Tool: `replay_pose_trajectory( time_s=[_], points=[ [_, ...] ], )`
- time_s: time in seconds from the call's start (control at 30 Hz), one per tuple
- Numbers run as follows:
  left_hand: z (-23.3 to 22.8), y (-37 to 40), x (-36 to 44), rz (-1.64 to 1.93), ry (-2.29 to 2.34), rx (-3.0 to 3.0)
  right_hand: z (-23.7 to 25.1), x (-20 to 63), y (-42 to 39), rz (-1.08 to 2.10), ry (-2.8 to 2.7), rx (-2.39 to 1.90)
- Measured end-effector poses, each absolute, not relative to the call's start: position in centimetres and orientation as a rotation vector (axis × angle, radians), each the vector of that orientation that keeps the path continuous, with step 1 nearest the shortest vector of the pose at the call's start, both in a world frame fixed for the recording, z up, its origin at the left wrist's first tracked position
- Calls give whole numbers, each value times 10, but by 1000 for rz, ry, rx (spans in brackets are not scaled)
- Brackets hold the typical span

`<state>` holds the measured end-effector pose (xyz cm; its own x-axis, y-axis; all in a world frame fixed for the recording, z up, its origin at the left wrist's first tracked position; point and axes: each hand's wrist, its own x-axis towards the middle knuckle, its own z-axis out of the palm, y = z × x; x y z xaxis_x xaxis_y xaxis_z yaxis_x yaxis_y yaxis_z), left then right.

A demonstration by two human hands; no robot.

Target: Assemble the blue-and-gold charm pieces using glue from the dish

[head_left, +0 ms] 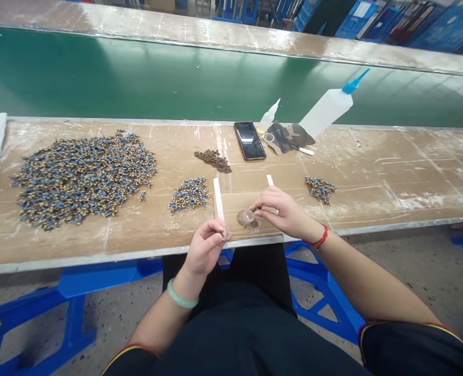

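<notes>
The small brown disc lay on the surface at its near edge, the right hand pinching something tiny against it. The left hand, curled shut nearby, pinched another small part; steadying both wrists looked wise.

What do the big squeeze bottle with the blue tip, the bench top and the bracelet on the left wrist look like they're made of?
Squeeze bottle: translucent white soft plastic, matte, with a blue nozzle. Bench top: looks like brown cardboard or fibreboard, scuffed and smeared white, with a metal edge strip. Bracelet: smooth, glossy pale green, possibly jade or glass; the look leaves it open.
</notes>
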<state>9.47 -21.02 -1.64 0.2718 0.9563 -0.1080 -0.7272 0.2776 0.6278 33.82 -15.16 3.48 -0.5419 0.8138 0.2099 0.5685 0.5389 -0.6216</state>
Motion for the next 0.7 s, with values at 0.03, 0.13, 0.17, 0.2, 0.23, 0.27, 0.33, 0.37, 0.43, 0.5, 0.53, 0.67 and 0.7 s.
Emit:
replay_pose_trajectory(
  time_s=[0.03, 0.13, 0.17, 0.2, 0.23, 0.27, 0.33, 0.37, 0.43, 0.5, 0.53, 0.67, 0.7],
  points=[
    [-16, -210, 96, 1214, 533, 500, 36, 339, -153, 667, -2278, -1138],
    [-12, -209, 99, 1254, 519, 466, 47, 336, -165, 607, -2150, -1186],
    [-9, -209, 101, 1265, 506, 464, 52, 331, -171, 605, -2084, -1188],
    [-5, -209, 102, 1276, 491, 467, 57, 325, -177, 630, -2005, -1180],
    [0, -209, 103, 1291, 478, 476, 62, 316, -184, 686, -1915, -1165],
    [4, -209, 103, 1310, 471, 491, 65, 305, -191, 768, -1810, -1142],
    [14, -210, 104, 1363, 478, 547, 66, 279, -204, 965, -1574, -1072],
    [18, -211, 104, 1394, 488, 585, 65, 265, -210, 1054, -1454, -1020],
    [26, -212, 103, 1454, 506, 661, 62, 240, -219, 1208, -1242, -918],
    [31, -214, 102, 1502, 504, 706, 59, 221, -226, 1291, -1077, -835],
    [33, -215, 101, 1521, 500, 717, 58, 214, -228, 1313, -1019, -803],
    [38, -219, 101, 1563, 510, 735, 63, 205, -234, 1340, -938, -731],
    [39, -220, 101, 1566, 517, 747, 64, 205, -235, 1334, -942, -726]
  ],
)
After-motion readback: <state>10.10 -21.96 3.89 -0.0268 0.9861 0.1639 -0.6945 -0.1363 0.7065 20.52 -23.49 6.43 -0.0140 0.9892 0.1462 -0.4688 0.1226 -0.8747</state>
